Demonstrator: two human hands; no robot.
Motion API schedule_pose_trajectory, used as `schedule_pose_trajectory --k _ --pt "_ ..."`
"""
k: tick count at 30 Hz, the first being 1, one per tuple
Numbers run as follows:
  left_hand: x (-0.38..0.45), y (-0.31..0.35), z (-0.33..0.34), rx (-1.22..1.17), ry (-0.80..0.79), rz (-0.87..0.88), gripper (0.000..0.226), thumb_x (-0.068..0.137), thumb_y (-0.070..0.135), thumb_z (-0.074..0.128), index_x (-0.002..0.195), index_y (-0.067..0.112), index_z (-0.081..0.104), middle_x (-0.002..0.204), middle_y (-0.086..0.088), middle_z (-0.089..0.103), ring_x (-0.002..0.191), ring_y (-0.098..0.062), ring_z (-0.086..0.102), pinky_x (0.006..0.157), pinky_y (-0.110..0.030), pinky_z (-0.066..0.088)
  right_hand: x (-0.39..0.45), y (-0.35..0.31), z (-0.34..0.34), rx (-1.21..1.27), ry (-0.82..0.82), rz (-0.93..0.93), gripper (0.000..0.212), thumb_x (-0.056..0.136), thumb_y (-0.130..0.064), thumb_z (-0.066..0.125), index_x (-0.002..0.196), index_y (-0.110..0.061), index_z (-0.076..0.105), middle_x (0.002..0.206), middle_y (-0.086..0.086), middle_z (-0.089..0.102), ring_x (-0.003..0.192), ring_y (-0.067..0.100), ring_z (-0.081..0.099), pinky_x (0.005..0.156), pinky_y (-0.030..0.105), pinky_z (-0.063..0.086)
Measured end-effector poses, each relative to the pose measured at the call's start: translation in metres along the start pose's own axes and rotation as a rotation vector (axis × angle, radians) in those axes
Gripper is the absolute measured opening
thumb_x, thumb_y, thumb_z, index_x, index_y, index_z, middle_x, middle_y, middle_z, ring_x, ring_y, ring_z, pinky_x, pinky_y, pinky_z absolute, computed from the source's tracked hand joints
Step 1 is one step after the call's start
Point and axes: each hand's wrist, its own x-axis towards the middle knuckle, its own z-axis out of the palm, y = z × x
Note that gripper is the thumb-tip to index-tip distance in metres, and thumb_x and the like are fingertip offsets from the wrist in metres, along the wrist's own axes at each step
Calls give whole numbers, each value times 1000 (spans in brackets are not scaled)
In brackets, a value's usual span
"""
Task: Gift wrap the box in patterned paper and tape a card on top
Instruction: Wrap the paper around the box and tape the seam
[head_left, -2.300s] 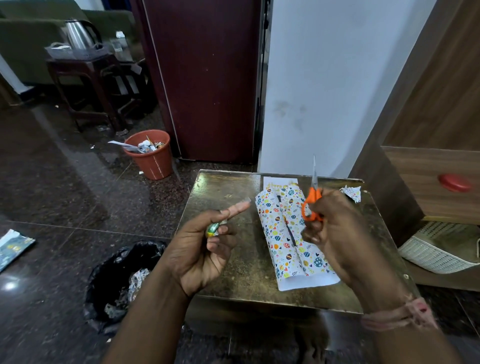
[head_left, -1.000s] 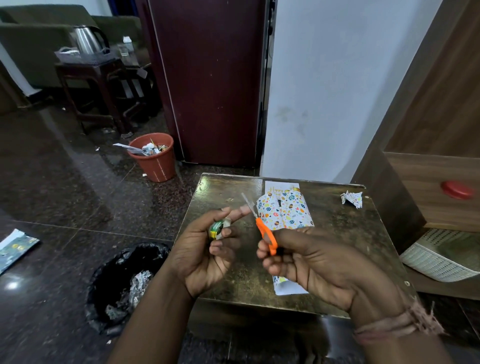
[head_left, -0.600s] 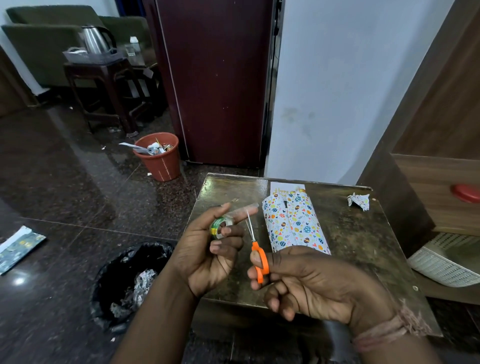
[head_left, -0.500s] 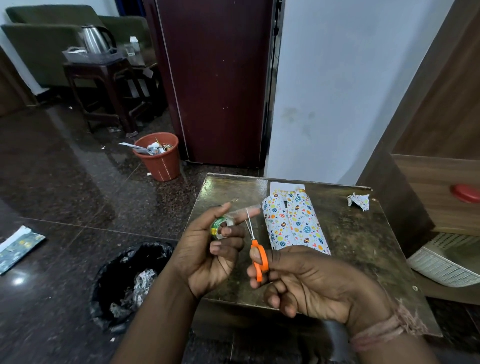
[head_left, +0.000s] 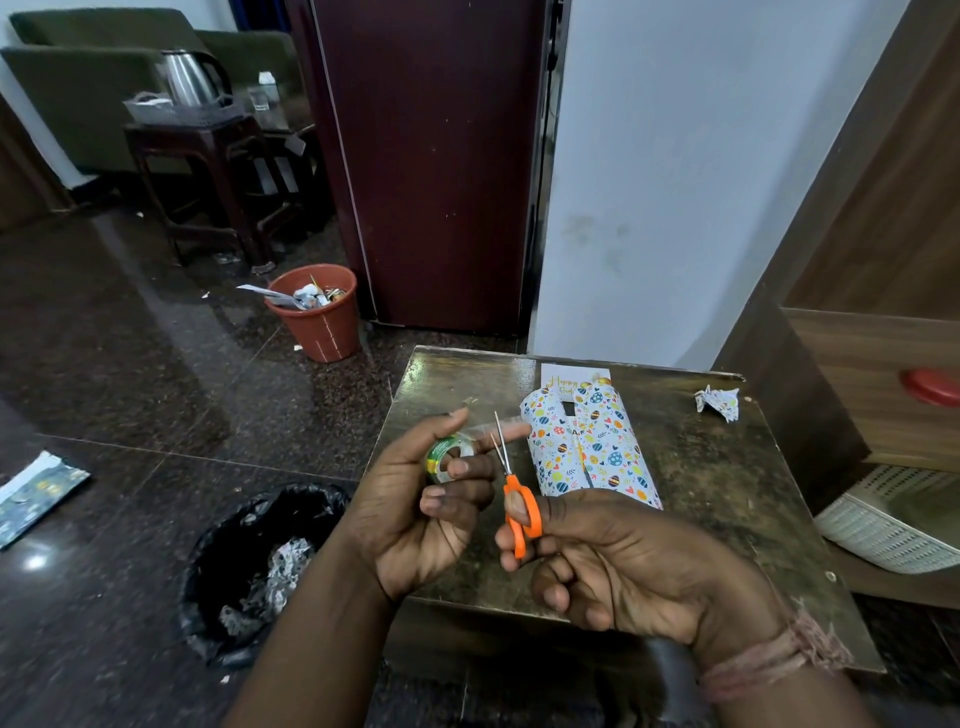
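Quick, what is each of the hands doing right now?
Left hand: holding the tape roll, a strip pulled out along the forefinger.
Right hand: holding the orange scissors, blades at the strip.

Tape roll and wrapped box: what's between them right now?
In the head view, the scissors' blades and the left hand's forefinger, with a pulled strip of tape on it, lie between the tape roll and the wrapped box.

Dark polished floor, white wall, maroon fridge, green sofa, orange bin.
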Motion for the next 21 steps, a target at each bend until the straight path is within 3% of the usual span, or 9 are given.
schedule_pose_trajectory --k 6,13,21 --pt "0 -3 2 15 -6 -22 77 90 18 76 151 -8 38 64 -3 47 45 -2 32 34 -14 41 1 0 1 19 51 -33 44 70 -40 86 93 -5 72 89 12 62 49 11 52 29 17 35" --pt "-2 -1 0 -6 -13 -34 73 92 18 73 152 -7 40 65 -4 46 47 -3 32 36 -17 44 1 -1 5 28 90 -70 19 82 -20 74 86 -3 69 80 13 59 41 9 45 26 15 28" --pt "-8 12 -8 39 12 40 75 89 18 75 152 -5 41 66 1 43 50 -1 29 37 -15 43 0 0 5 -37 69 -59 24 88 -23 71 96 0 71 88 16 63 46 12 51 29 17 35"
